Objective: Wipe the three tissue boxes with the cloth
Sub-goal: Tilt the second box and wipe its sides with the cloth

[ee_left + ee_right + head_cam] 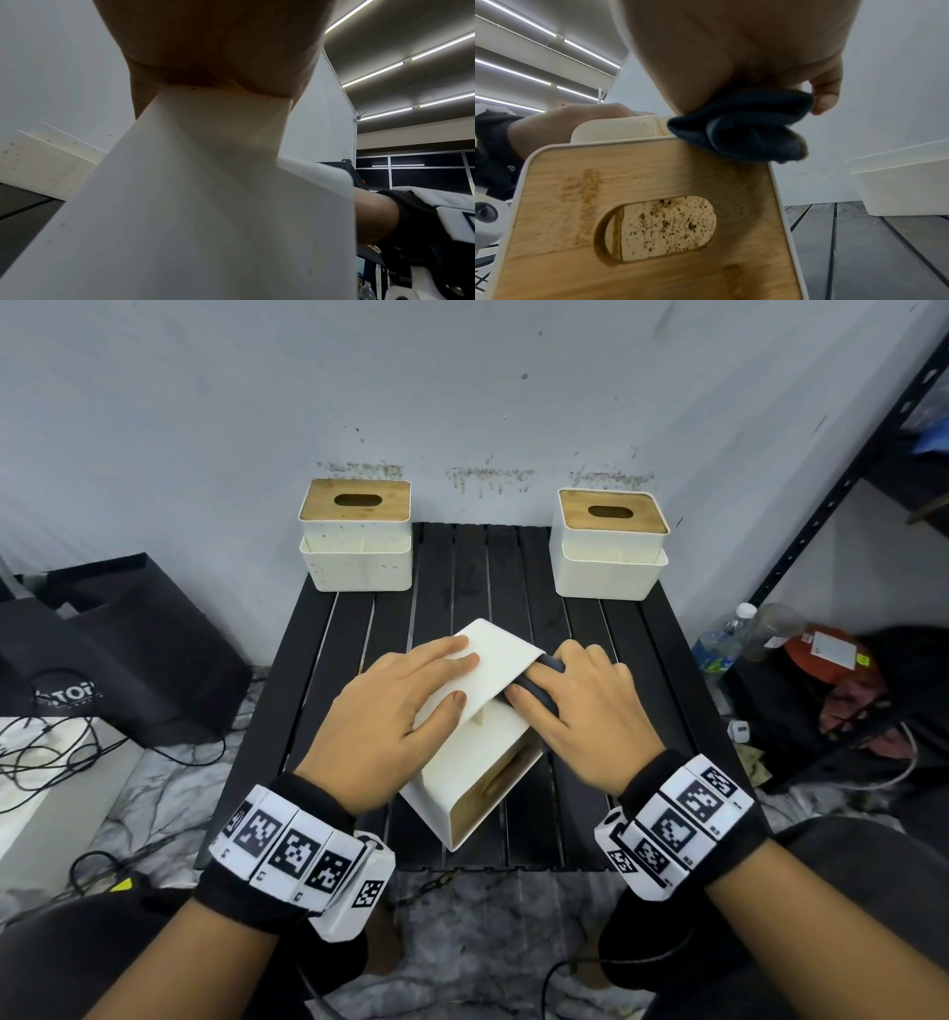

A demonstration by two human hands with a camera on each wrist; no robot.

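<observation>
Black slatted table [462,588], 2 tissue boxes at back corners: left one [356,541], right one [608,546], open room btwn. Third box [477,752] tipped center-front; left hand [390,716] flat on it, fingers straight. Right hand [585,716] clutches dark cloth [539,683] against box side.

A: The tipped cream plastic tissue box [464,778] looks smooth and matt, and its pale bamboo-look wooden lid [654,213] shows grain and brown smears.

B: The dark blue cloth [744,125] looks soft and slightly fuzzy. The black slatted table [462,577] seems matt.

A: The left cream speckled tissue box [355,557] carries brown flecks; the right cream tissue box [608,562] looks cleaner.
</observation>
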